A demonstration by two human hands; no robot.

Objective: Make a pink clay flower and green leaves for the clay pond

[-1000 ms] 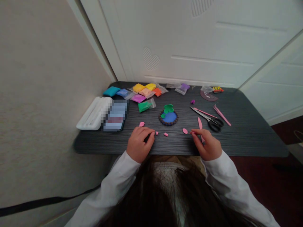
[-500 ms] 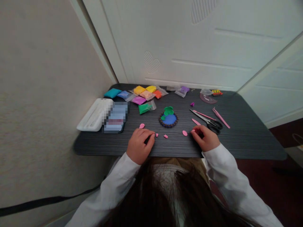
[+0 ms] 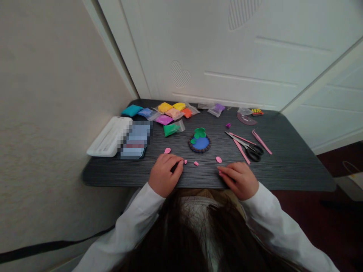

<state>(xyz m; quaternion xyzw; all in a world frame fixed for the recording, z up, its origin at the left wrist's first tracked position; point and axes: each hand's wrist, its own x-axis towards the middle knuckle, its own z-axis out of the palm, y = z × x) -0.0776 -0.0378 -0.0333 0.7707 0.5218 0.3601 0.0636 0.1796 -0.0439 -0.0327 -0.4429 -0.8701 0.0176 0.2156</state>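
My right hand (image 3: 239, 180) is closed near the table's front edge, a small piece of pink clay (image 3: 220, 172) at its fingertips. Just beyond those fingertips lies a flat pink clay oval (image 3: 219, 159). My left hand (image 3: 165, 174) rests on the table with thumb and forefinger pinched together; whatever is between them is hidden. A tiny pink clay bit (image 3: 185, 161) lies right by its fingertips, and another pink bit (image 3: 196, 163) sits between the hands. Behind the left hand is a pink clay petal shape (image 3: 167, 150), partly covered.
A blue clay disc (image 3: 202, 142) with a brown beaded rim and green leaves stands mid-table. Scissors (image 3: 253, 152), pink tools (image 3: 242, 151) and pink tweezers (image 3: 262, 142) lie right. Clay bags (image 3: 170, 129) line the back. A white case (image 3: 109, 138) and phone (image 3: 136, 139) sit left.
My right hand has moved left and nearer the front edge with the pink clay piece, uncovering more of the pink tool by the scissors. My left hand stays nearly still; the view shifts slightly.
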